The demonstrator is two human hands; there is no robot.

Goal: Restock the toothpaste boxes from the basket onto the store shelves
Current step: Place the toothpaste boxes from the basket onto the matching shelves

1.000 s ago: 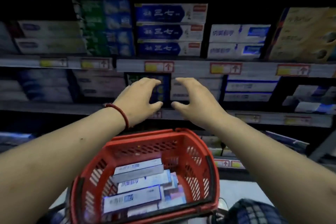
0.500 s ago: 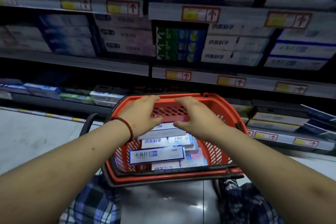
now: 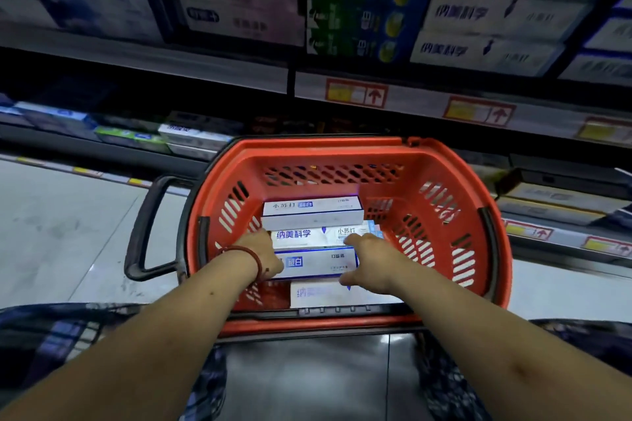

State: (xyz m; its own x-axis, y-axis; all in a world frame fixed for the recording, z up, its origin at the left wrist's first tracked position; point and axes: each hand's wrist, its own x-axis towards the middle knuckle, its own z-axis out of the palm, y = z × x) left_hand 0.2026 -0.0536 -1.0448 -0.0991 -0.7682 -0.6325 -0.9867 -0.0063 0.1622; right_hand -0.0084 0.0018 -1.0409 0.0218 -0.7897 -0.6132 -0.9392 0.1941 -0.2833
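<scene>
Toothpaste box point(image 3: 316, 263) lies between left hand point(image 3: 263, 255) and right hand point(image 3: 371, 263).

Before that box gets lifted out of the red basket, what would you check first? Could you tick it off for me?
1. Left hand at the blue-bordered box's left end: ok.
2. Right hand at its right end: ok.
3. Grip fully closed on it: cannot tell.
4. Nothing stacked on that box: ok.
5. Basket opening clear above: ok.
6. Matching gap on the shelf: cannot tell, blurred.

Head-worn view, steeply downward, close above basket point(image 3: 342, 154), shelves point(image 3: 444, 102) beyond.
</scene>
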